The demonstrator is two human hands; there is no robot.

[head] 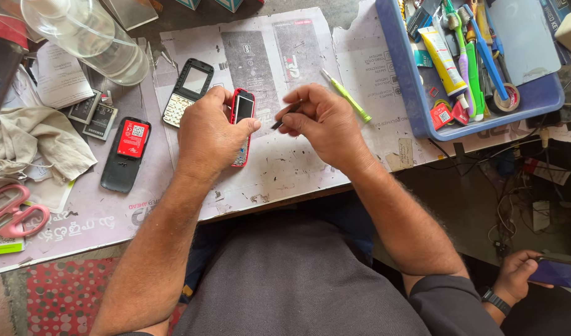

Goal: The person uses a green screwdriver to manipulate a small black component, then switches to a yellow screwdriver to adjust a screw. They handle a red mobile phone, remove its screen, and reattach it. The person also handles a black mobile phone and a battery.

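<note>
Head view, looking down on a tabletop covered with flattened printed cardboard. At upper right stands a blue plastic tray holding a toothbrush, tubes, tape and small tools. At upper left lies a clear plastic bottle on its side; below it, a crumpled grey cloth. Pink-handled scissors rest at the left edge. A black back cover lies left of centre with a red battery on top of it. A detached phone front with keypad sits just above the left hand.

The left hand has its grip pressed around a red-framed mobile phone, thumb against the phone's right edge, holding it tilted on the tabletop at the centre of the scene. The right hand has its grip pinched on a thin dark tool, whose tip points toward the phone and lies just beside the left thumb. A green-handled screwdriver lies on the tabletop just beyond the right hand.

At lower right, another person's hand, wearing a wristwatch, holds a smartphone.
</note>
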